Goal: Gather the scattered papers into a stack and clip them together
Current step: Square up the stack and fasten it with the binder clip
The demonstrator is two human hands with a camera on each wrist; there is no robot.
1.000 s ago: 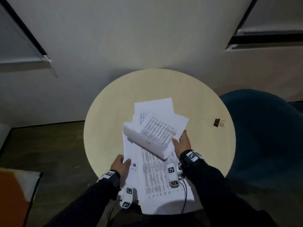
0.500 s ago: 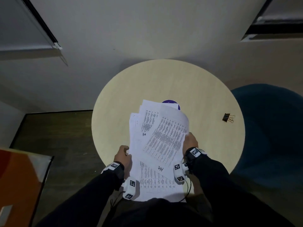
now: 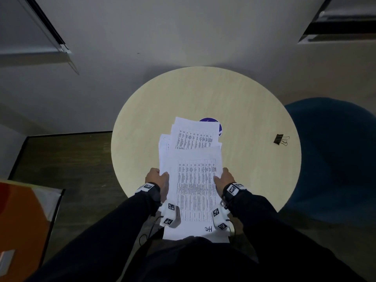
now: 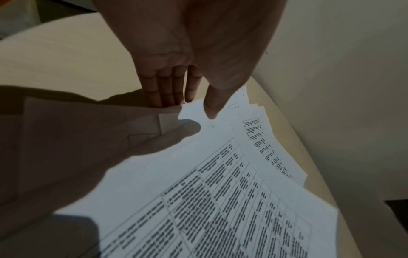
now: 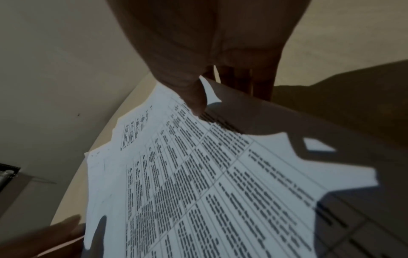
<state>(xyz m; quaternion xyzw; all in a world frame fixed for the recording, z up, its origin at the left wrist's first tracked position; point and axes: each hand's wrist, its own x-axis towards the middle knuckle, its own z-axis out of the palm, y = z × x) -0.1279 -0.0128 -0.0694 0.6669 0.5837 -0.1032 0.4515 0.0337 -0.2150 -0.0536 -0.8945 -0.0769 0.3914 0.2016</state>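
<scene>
Several white printed papers (image 3: 195, 180) form a loose, uneven stack over the near edge of the round beige table (image 3: 244, 110). My left hand (image 3: 158, 178) holds the stack's left edge and my right hand (image 3: 222, 179) holds its right edge. The left wrist view has the left hand (image 4: 189, 106) with its thumb on top of the papers (image 4: 220, 192) and its fingers underneath. In the right wrist view the right hand (image 5: 220, 97) pinches the papers (image 5: 198, 174) the same way. A black binder clip (image 3: 281, 139) lies alone at the table's right side.
A purple round object (image 3: 211, 120) peeks out from under the far end of the stack. A dark blue chair (image 3: 335, 155) stands to the right of the table. An orange object (image 3: 20, 220) sits on the floor at the left.
The slanted top sheets have turned straight and now lie in line with the rest. Both hands have shifted to grip the stack's opposite side edges.
</scene>
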